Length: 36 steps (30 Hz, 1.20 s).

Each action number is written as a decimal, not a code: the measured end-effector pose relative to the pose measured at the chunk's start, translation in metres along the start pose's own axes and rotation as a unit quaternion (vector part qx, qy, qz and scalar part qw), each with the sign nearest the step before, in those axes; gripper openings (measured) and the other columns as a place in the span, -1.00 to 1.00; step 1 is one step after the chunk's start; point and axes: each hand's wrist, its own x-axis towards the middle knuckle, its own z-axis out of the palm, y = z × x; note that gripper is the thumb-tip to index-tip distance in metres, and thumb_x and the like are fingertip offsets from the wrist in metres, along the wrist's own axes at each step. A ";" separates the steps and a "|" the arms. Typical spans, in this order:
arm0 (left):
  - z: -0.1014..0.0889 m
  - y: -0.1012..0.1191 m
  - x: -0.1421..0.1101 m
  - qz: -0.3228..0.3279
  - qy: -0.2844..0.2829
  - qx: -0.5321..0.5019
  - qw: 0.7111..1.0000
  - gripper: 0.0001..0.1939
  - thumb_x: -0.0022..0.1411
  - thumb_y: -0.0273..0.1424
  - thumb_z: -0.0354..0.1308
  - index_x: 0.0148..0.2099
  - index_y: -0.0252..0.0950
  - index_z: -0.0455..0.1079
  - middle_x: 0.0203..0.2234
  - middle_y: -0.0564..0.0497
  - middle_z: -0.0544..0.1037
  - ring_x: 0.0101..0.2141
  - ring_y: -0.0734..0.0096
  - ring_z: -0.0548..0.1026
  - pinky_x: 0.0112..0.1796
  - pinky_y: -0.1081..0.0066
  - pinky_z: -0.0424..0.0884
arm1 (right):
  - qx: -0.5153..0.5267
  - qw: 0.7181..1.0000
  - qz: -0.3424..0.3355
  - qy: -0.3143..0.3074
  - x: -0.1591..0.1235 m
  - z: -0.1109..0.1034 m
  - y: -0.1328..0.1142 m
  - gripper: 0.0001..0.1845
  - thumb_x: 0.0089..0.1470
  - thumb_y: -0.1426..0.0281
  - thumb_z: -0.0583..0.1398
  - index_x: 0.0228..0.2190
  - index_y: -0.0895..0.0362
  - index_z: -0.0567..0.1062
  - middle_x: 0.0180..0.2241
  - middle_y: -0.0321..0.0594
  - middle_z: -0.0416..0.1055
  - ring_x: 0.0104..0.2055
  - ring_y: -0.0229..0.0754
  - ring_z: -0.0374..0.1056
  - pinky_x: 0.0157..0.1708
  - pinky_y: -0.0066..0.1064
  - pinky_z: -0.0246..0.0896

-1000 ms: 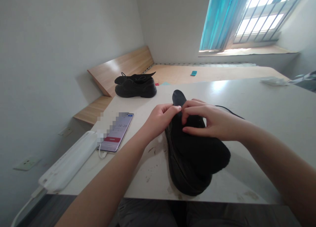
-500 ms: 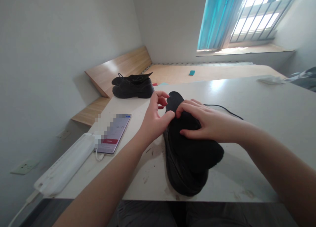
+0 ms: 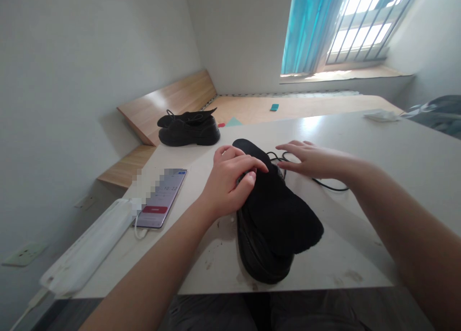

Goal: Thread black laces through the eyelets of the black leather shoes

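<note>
- Black insole point(image 3: 284, 220) lying on top of a dark leather shoe point(image 3: 252, 254), narrow end pointing away, wide end toward the lower right; both on the pale surface point(image 3: 334, 268), near its front edge
- Left hand point(image 3: 230, 182) over the narrow part of the insole, curled fingers point(image 3: 248, 164) closed around its edge, gripping it against the shoe
- Right hand point(image 3: 313, 160) just beside the insole, flat and open, straight fingers point(image 3: 288, 150) gripping nothing
- Thin black cord point(image 3: 324, 185) looping on the surface under and near the right hand, close to the shoe
- Pair of black lace-up shoes point(image 3: 189, 132) farther back on the surface, one lying over the other
- Smartphone point(image 3: 160, 199) left of the left forearm, screen lit and partly pixelated, white charging cable point(image 3: 139, 233) at its lower end
- Folded white face mask point(image 3: 86, 248) along the left edge of the surface, beside the smartphone
- Crumpled white tissue point(image 3: 380, 116) at the far right of the surface
- Wooden bed frame point(image 3: 165, 105) beyond the surface, small teal object point(image 3: 274, 107) on its boards
- Barred window point(image 3: 356, 23) with a blue curtain point(image 3: 306, 28) above
</note>
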 end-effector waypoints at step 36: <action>0.003 0.000 0.000 -0.018 -0.010 -0.065 0.998 -0.65 0.25 -0.43 -0.13 -0.12 -0.28 0.49 -0.37 0.03 0.53 -0.23 0.30 0.39 0.04 0.18 0.14 | 0.427 0.903 -0.013 0.040 0.005 -0.002 -0.029 -0.88 0.11 0.40 -0.07 -0.46 0.07 0.07 -0.66 -0.46 -0.13 -0.63 -0.34 -0.18 -0.60 -0.45 -0.24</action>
